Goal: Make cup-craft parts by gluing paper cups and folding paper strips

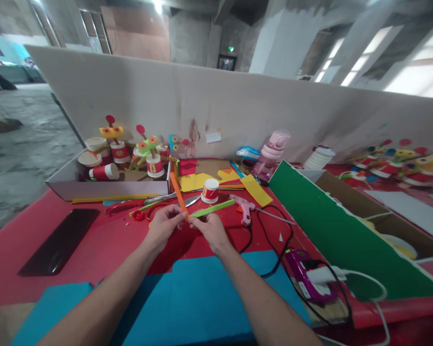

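Observation:
Between my two hands, an orange paper strip [179, 192] and a green paper strip [216, 208] meet at their ends, forming a V that opens away from me. My left hand [165, 223] pinches near the foot of the orange strip. Closed on the near end of the green strip is my right hand [212, 229]. Whether the ends are stuck together is hidden by the fingertips. Just beyond the strips a red and white paper cup [210, 191] stands upside down. A pink glue gun [244, 209] lies right of the green strip.
A white box [111, 191] at the left holds paper-cup figures. A dark phone-like slab [59, 242] lies nearer. Blue sheets [202, 298] cover the front. To the right are a purple power strip [308, 276] with cables and a green-sided box [332, 240]. Scissors [139, 215] lie behind my left hand.

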Tool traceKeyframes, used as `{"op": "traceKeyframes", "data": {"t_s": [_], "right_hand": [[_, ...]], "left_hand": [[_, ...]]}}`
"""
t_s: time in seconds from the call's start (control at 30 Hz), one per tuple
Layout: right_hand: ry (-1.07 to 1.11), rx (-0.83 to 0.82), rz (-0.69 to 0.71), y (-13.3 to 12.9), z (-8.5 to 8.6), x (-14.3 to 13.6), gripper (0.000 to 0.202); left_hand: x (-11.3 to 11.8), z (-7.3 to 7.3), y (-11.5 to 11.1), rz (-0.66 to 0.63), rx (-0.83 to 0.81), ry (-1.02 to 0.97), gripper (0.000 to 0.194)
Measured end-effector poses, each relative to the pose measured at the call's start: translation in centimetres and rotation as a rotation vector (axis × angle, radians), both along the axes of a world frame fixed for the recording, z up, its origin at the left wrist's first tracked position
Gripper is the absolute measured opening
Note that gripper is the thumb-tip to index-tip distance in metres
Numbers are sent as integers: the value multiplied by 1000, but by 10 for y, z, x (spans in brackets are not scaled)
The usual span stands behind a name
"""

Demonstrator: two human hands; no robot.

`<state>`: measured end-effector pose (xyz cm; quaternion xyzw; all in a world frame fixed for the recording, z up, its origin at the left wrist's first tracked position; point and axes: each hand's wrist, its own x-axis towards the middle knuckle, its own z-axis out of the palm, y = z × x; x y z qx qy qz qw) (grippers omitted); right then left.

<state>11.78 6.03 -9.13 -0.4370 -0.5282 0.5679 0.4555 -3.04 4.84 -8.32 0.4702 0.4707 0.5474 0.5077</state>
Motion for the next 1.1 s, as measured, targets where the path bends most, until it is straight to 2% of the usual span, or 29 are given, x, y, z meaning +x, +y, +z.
{"op": "traceKeyframes", "data": {"t_s": [0.37, 0.6, 0.9, 1.1], "right_hand": [[52, -18, -11, -2, 6, -2, 17], [87, -28, -120, 2, 3, -2, 20], [99, 38, 0, 3, 5, 1, 13], [147, -28, -50, 9, 2, 8, 14]], "left_hand": [[3, 4, -2, 31, -8, -15, 23], [5, 4, -4, -92, -84, -28, 25], [5, 1, -2, -27, -93, -31, 27], [4, 3, -2, -52, -105, -61, 27]]}}
